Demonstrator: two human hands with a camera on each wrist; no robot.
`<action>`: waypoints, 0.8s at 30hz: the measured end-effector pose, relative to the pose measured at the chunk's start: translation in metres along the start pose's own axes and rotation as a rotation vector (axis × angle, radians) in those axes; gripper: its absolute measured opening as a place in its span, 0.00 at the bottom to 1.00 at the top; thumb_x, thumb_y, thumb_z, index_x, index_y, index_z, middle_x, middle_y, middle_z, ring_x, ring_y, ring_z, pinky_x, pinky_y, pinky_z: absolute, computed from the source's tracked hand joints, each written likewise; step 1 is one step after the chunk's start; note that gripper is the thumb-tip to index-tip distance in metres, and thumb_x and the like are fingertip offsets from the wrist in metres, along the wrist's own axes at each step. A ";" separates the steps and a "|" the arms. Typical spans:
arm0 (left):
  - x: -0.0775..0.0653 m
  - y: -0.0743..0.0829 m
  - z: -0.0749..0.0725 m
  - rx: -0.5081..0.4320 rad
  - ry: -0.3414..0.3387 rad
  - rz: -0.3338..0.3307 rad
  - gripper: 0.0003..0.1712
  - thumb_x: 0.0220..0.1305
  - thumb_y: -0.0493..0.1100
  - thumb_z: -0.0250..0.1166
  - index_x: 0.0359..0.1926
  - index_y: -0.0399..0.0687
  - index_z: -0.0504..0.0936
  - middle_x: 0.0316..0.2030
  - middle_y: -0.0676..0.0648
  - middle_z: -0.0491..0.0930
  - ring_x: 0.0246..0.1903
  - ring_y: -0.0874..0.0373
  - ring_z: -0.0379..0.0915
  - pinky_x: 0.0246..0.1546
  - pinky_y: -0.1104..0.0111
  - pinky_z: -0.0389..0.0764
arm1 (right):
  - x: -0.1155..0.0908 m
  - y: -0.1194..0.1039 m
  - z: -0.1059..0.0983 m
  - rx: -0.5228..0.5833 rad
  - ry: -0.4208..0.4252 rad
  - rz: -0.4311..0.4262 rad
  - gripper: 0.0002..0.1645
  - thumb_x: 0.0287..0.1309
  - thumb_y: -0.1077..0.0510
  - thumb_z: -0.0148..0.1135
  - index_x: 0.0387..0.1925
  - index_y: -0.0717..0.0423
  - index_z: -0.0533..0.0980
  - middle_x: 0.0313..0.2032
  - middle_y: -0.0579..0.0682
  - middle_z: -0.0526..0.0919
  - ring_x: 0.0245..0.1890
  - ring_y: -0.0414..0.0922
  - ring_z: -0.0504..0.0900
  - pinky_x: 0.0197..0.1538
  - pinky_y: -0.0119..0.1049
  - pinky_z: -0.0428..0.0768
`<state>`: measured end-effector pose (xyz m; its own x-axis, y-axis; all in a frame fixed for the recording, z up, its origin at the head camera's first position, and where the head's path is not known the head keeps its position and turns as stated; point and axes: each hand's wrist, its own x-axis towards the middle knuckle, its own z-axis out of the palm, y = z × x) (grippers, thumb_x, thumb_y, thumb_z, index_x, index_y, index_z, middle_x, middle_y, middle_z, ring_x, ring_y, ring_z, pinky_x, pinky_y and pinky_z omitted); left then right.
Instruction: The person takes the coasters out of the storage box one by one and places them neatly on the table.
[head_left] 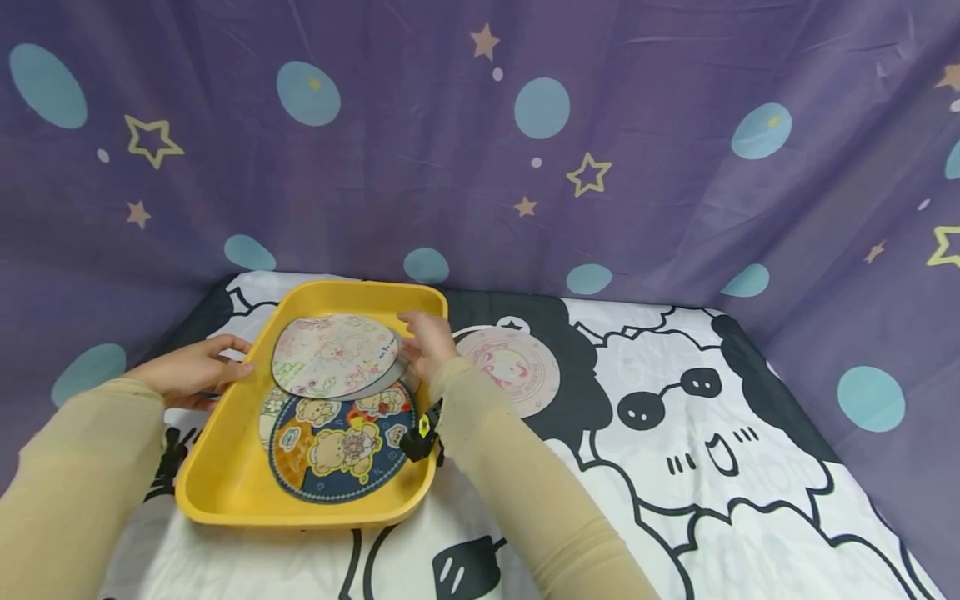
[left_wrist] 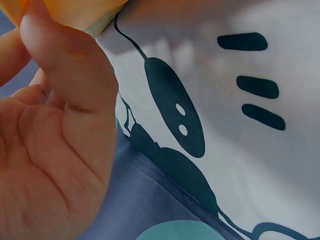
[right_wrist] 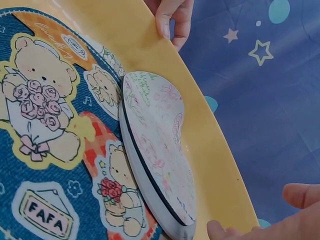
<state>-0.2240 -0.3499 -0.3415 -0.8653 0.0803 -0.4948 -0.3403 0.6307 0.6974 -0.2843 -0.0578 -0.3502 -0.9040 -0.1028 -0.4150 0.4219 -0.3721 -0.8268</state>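
A yellow tray (head_left: pixel 232 492) lies on the cloth, with flat printed mats in it. My left hand (head_left: pixel 197 367) holds the tray's left rim, thumb on the edge, as the right wrist view also shows. Inside, a pale mat with pink and green drawings (head_left: pixel 333 354) overlaps a round dark-blue bear mat (head_left: pixel 345 454). A grey edge (right_wrist: pixel 145 185) shows under the pale mat. My right hand (head_left: pixel 431 343) is over the tray's right side, beside the pale mat. Its fingers are loosely extended in the right wrist view, with nothing held.
A round pink mat (head_left: pixel 513 371) lies on the cloth right of the tray, partly behind my right forearm. The black-and-white cartoon cloth (head_left: pixel 667 467) covers the surface. A purple curtain (head_left: pixel 450 150) with stars and dots hangs behind and at the sides.
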 end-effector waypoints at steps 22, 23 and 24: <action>0.000 0.001 0.000 -0.011 -0.003 0.001 0.31 0.76 0.47 0.52 0.66 0.32 0.51 0.40 0.48 0.81 0.34 0.59 0.78 0.35 0.63 0.82 | 0.010 0.018 -0.003 -0.048 -0.098 0.058 0.35 0.62 0.59 0.62 0.68 0.62 0.64 0.74 0.61 0.59 0.71 0.57 0.63 0.72 0.48 0.63; 0.000 0.001 0.000 -0.012 -0.004 0.001 0.31 0.76 0.47 0.52 0.66 0.32 0.51 0.40 0.48 0.81 0.34 0.59 0.78 0.35 0.63 0.82 | 0.010 0.018 -0.003 -0.049 -0.101 0.055 0.35 0.62 0.59 0.62 0.68 0.62 0.64 0.73 0.61 0.59 0.71 0.58 0.63 0.72 0.48 0.63; 0.000 0.001 0.000 -0.011 -0.006 0.001 0.30 0.76 0.46 0.52 0.66 0.32 0.51 0.40 0.48 0.81 0.34 0.59 0.78 0.35 0.63 0.81 | 0.010 0.019 -0.003 -0.051 -0.106 0.053 0.34 0.62 0.58 0.62 0.68 0.62 0.65 0.73 0.62 0.59 0.71 0.58 0.64 0.72 0.48 0.63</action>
<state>-0.2241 -0.3493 -0.3412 -0.8633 0.0855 -0.4974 -0.3439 0.6218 0.7037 -0.2856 -0.0635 -0.3711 -0.8816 -0.2187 -0.4183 0.4696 -0.3168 -0.8241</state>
